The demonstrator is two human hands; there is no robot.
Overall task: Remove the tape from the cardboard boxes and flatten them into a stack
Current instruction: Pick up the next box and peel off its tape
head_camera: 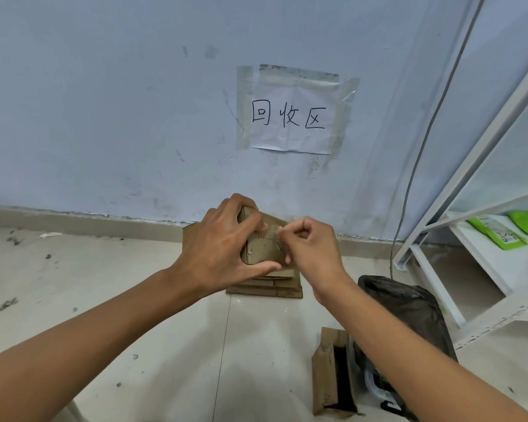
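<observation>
Pale tiled floor (110,300) meets a blue wall; by the wall's foot lies a flattened brown cardboard stack (265,289). Above it, the left hand (223,248) grips a small brown cardboard box (264,242); the right hand (310,248), just beside, pinches clear tape at the box's right edge.

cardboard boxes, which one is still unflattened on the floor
The open box lying at lower right beside the black bag; the others lie flat in the stack by the wall.
</observation>
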